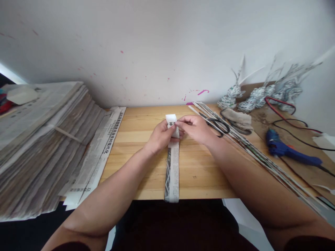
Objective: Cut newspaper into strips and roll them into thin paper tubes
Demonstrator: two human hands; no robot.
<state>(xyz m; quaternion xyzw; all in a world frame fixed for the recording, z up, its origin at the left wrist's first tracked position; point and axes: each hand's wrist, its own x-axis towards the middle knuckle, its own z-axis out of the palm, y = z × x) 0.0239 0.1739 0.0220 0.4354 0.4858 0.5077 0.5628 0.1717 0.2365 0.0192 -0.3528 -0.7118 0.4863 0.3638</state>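
Note:
A long narrow newspaper strip [173,174] runs from the middle of the wooden table [141,139] down to its front edge, with a white upper end. My left hand [160,135] pinches the strip's left side near that end, thumb on top. From the right, my right hand [192,128] has its thumb and fingers closed on the strip's right edge, close to my left thumb. Some fingertips are hidden beneath the paper.
A tall newspaper stack [52,146] and loose sheets [102,153] lie left. Right are thin paper rods [248,151], black scissors [218,126], a cloth [237,118], a blue glue gun [285,148] with cable, and woven paper figures [230,97] by the wall.

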